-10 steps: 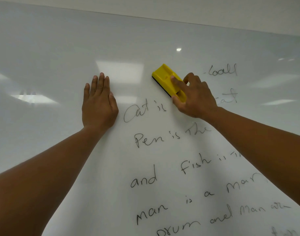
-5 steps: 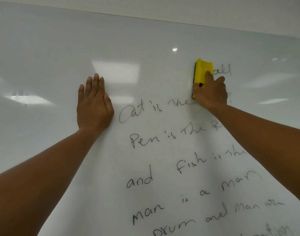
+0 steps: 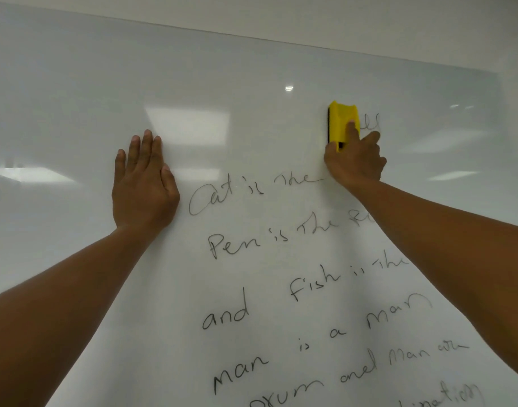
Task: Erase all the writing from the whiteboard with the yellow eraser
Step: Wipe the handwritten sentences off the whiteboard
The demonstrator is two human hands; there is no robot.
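A large whiteboard (image 3: 75,83) fills the view. Black handwriting (image 3: 281,251) runs in several lines from the board's middle down to the lower right. My right hand (image 3: 354,161) grips the yellow eraser (image 3: 341,120) and presses it upright against the board at the upper right, over the top line of writing. Only the faint tail of a word shows just right of the eraser. My left hand (image 3: 143,186) lies flat on the board with fingers together, left of the word "Cat".
The board's top edge (image 3: 252,36) meets a pale wall above. Ceiling light reflections (image 3: 190,126) glare on the board's surface. The board's left half carries no writing.
My right hand swept the eraser from the middle to the right and turned it upright. Most of the top-right word is now wiped or hidden. The left hand stayed flat.
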